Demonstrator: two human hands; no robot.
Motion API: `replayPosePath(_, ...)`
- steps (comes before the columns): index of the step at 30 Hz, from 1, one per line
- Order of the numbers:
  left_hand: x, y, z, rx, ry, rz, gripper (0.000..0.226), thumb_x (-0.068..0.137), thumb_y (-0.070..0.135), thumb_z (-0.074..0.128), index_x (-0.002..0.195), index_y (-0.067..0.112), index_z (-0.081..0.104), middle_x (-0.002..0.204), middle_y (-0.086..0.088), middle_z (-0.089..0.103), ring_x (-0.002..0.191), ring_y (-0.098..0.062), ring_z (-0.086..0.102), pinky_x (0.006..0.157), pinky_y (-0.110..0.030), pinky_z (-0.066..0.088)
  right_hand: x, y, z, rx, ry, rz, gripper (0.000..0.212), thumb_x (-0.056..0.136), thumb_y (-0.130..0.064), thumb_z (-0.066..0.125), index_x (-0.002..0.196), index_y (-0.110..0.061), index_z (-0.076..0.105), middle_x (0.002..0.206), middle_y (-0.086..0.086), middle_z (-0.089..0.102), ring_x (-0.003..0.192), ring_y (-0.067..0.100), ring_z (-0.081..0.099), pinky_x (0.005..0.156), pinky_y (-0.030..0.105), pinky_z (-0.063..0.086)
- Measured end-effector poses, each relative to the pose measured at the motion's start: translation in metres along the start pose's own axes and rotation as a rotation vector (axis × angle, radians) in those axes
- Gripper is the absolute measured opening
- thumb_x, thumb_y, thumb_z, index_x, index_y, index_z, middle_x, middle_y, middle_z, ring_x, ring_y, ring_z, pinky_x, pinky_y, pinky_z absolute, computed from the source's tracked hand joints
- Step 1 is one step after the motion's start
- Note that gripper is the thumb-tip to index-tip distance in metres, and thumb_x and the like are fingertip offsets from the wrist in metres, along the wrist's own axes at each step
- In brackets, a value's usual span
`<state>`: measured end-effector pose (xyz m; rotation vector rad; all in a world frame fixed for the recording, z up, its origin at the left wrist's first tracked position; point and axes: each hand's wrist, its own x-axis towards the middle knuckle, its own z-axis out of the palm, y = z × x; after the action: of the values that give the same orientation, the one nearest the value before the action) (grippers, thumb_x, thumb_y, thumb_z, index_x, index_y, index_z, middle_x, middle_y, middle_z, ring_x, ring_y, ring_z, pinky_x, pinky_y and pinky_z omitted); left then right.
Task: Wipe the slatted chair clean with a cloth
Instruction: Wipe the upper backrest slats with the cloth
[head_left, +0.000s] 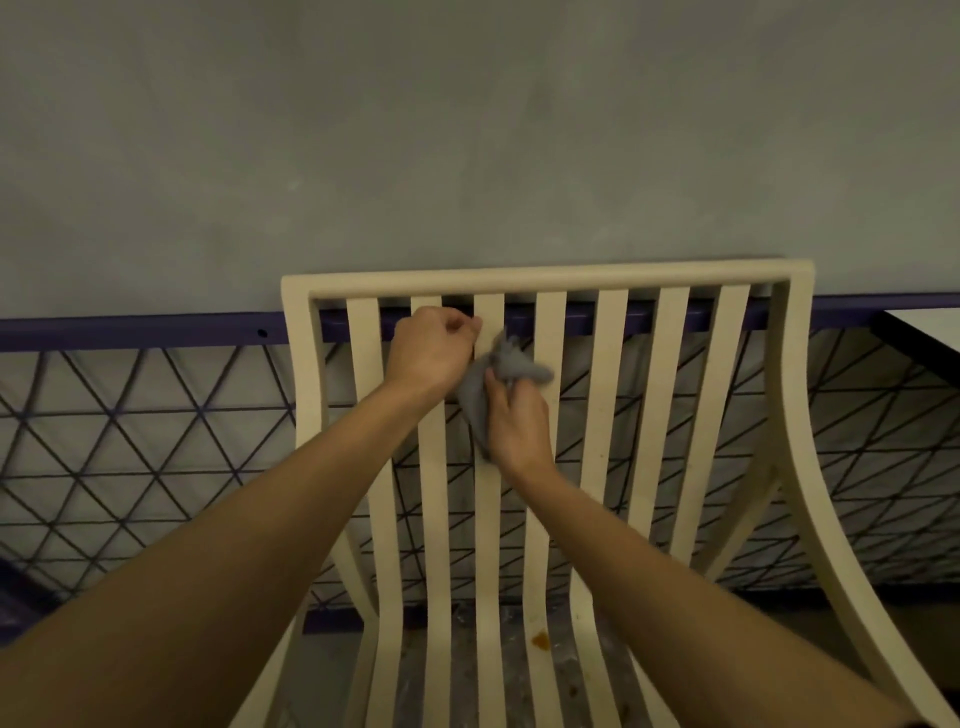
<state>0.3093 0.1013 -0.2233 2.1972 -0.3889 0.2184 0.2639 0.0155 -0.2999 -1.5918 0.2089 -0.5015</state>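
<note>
**Left hand**: your fingers are curled into a closed grip on the back of the chair; the fist lies over the second slat from the left, just under the top rail; the back of the hand faces you; the fingertips reach across to touch the near edge of the third slat; this hand holds nothing besides the slat.

**Right hand**: just below and to the right of the left hand, close beside its wrist; thumb and fingers are pinched tight round the cloth, with no gap between them; the knuckles point up the chair back.

**Cloth**: grey and bunched; it spills out above your right fingers and hangs down past the thumb side; it is pressed against the third slat, between your two hands; its top is blurred.

**Chair**: cream, seven slats in a curved frame; the back rises in front of both hands and the seat sweeps down beneath your forearms.

**Stain**: orange-brown; on a seat slat well below the right hand, under that forearm.

**Fence**: dark triangular mesh behind the chair, beyond both hands; a purple bar caps it at the height of the left hand.

**Wall**: plain grey, above the top rail.

**Table**: a pale corner far to the right of the right hand.
</note>
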Motion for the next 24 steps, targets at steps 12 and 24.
replayPosePath(12,-0.002,-0.002,-0.014,0.055,-0.116,-0.025,0.038,0.097,0.043,0.042,0.094,0.019,0.071,0.090,-0.003,0.073,0.090,-0.021,0.067,0.090,-0.040,0.052,-0.018,0.000,0.008,0.138,0.042,0.050,0.038,0.101,-0.018,0.047,0.137,-0.007,0.044,0.123,0.007,0.058,0.113,0.013,0.053,0.078,0.000,0.042)
replayPosePath(24,0.003,-0.013,-0.005,0.194,-0.038,0.120,0.028,0.085,0.044,0.067,0.086,0.016,0.071,0.077,0.002,0.072,0.076,-0.011,0.067,0.080,-0.035,0.054,-0.085,0.115,0.003,0.004,-0.012,0.232,0.023,0.098,-0.027,0.049,0.103,-0.005,0.056,0.088,0.002,0.060,0.082,0.005,0.058,0.074,0.013,0.047)
